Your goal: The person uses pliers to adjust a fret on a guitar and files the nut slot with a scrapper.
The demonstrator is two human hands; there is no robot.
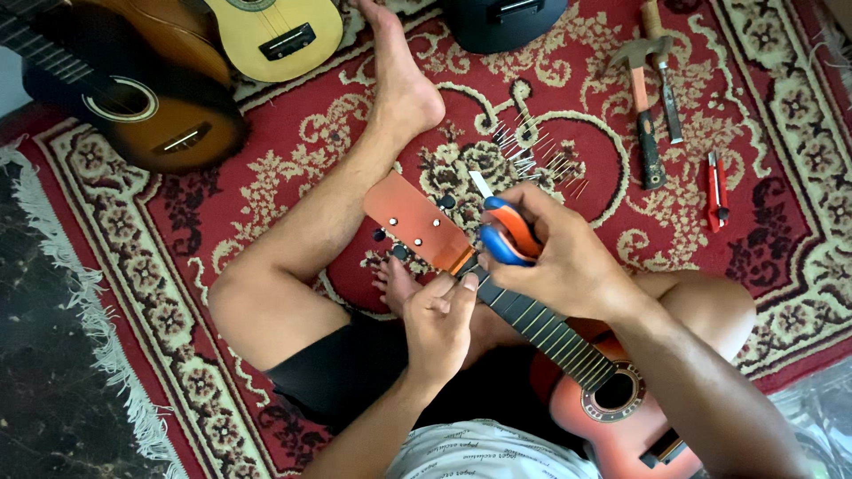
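A small orange-red guitar lies across my lap, its body near my right thigh and its headstock pointing up-left. My left hand grips the neck just below the headstock, thumb on the fretboard. Over the top of the neck, my right hand holds scissors with orange and blue handles. The blade tip pokes out toward the headstock. I sit cross-legged on a red patterned rug.
A pile of thin metal pins lies on the rug beyond the headstock. A hammer, a chisel and a red utility knife lie right. A sunburst guitar, a yellow ukulele and a dark instrument rest at the top.
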